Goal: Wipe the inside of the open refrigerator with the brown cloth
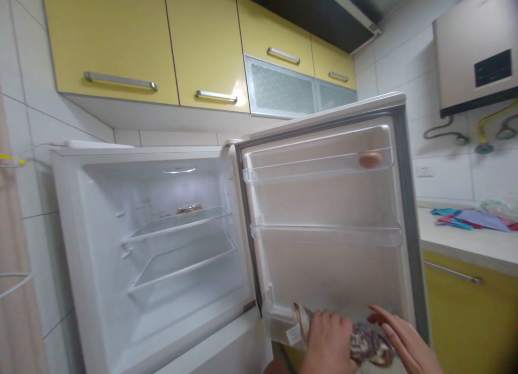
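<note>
Packet [364,344], brown-and-white patterned, lies at the lowest door shelf [279,323] of the open fridge [81,212], gripped by the left hand [329,341] with fingers curled over it. Beside it the right hand [407,341] rests flat against its end, fingers straight and together. An egg [369,159] sits in the top door shelf [315,171]; the middle one has free room. Something brown lies on the upper glass shelf [178,223].

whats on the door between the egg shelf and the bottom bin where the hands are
One clear middle door shelf, apparently bare, in the head view.
</note>
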The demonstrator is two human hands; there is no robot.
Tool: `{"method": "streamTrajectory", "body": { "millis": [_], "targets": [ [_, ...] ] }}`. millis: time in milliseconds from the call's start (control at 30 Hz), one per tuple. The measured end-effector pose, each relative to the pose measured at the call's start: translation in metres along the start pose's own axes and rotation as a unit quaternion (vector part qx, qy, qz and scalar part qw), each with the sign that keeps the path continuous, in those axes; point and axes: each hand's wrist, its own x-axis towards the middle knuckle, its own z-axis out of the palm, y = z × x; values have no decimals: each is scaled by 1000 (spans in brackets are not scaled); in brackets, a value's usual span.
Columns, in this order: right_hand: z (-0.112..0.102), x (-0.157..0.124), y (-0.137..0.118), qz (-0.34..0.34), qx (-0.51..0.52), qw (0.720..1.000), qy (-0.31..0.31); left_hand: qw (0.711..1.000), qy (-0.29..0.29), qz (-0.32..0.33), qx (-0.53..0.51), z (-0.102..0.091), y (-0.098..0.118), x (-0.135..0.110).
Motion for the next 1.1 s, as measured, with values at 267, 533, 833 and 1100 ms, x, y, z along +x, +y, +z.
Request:
{"method": "streamTrajectory", "body": {
  "millis": [267, 533, 833, 1100],
  "targets": [
    [-7, 9, -20, -90, -146, 980, -103, 992, 35, -84, 83, -62, -89, -50],
    [-6, 21, -11, -141, -221, 961, -90, 990, 30, -85, 107, -75, -110, -52],
    [2, 33, -4, -100, -242, 963, -56, 992, -30, -90, 82, -62, -53, -18],
    [1, 31, -13, -128, -279, 950, -50, 996, -42, -64, 55, -14, 22, 31]
  ]
}}
